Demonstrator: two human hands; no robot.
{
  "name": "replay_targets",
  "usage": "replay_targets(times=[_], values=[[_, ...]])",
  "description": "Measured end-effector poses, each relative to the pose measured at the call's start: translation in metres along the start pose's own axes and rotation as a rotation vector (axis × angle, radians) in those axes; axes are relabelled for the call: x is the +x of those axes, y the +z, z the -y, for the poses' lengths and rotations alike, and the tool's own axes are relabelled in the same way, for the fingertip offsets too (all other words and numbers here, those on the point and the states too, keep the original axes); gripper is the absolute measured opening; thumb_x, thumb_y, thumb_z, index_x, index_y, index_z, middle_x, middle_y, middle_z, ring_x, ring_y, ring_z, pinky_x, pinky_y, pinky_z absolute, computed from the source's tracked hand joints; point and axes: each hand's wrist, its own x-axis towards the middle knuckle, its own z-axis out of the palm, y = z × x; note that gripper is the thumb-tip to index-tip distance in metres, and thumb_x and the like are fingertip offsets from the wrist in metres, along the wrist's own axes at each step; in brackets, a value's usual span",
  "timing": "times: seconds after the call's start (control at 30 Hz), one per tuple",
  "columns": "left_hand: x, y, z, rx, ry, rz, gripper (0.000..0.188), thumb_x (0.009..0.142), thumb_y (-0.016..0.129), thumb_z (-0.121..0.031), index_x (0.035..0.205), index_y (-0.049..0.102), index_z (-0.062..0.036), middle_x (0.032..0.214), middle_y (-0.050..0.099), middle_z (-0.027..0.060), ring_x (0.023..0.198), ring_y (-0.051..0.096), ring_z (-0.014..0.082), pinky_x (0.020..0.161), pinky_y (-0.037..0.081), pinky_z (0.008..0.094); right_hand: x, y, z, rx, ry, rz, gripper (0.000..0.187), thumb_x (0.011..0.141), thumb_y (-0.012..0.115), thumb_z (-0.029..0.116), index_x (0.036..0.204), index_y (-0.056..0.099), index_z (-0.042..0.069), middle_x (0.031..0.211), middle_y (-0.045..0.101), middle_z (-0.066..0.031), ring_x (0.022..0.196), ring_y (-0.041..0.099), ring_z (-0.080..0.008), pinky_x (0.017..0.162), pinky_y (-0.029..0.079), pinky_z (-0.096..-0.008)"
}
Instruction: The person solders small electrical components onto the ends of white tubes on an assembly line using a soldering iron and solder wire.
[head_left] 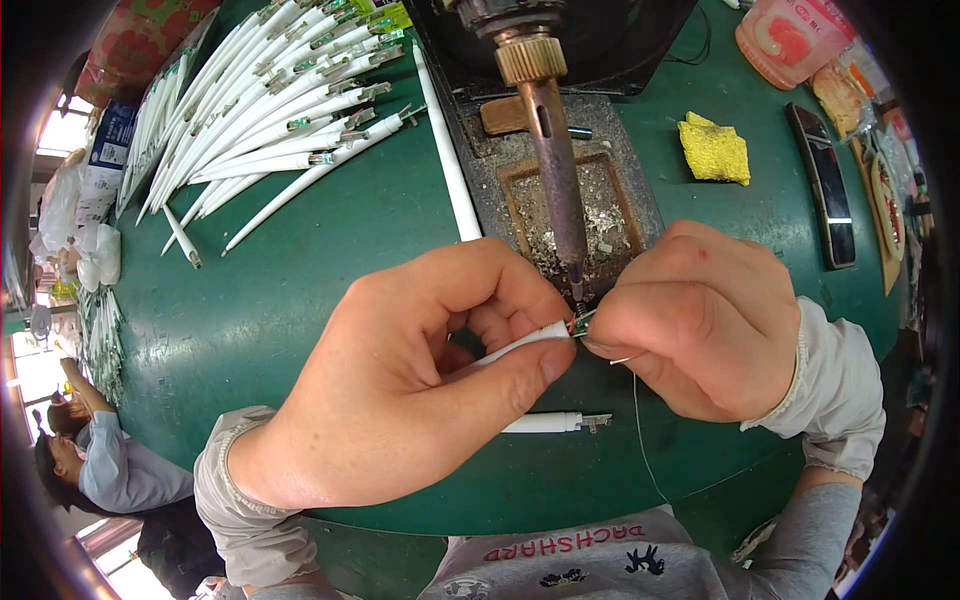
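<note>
My left hand [420, 390] is closed in a pinch round a slim white tapered tube [545, 335]. From the tube's end a small green circuit board [582, 324] sticks out, right under the tip of a fixed soldering iron [562, 190]. At the board's far side my right hand [705, 325] is closed, thumb against forefinger. A thin solder wire [640, 420] trails down from its fingers, and a short pale end pokes out below them; the grip itself is partly hidden. Another white tube [545, 423] with a metal end lies below my hands.
A pile of white tubes [270, 110] with green boards covers the far left. Behind my hands stands the solder-littered iron base [610, 210]. A yellow sponge [714, 150], a phone [825, 185] and a pink tub [792, 40] lie right. Another person [130, 470] sits far left.
</note>
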Motion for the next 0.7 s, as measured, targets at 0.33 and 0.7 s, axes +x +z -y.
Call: replay_targets(times=[0.33, 0.7], values=[[0.002, 0.0, -0.002, -0.071, -0.01, -0.014, 0.014, 0.078, 0.059, 0.001, 0.09, 0.053, 0.0012, 0.08, 0.057, 0.0042, 0.07, 0.052, 0.0065, 0.061, 0.041, 0.0193, 0.007, -0.006, -0.001, 0.149, 0.095, 0.083, 0.018, 0.075, 0.065, 0.005, 0.088, 0.054, 0.002, 0.072, 0.054, -0.0078, 0.055, 0.052, -0.0193, 0.05, 0.042, -0.0255], [0.007, -0.002, -0.003, -0.246, -0.067, -0.095, 0.016, 0.081, 0.057, -0.006, 0.095, 0.053, -0.0004, 0.072, 0.055, 0.0066, 0.051, 0.044, 0.0057, 0.042, 0.032, 0.0177, 0.007, -0.016, 0.008, 0.592, 0.56, 0.169, 0.013, 0.088, 0.049, 0.01, 0.089, 0.046, -0.002, 0.076, 0.048, -0.0068, 0.059, 0.052, -0.0106, 0.053, 0.042, -0.0225]])
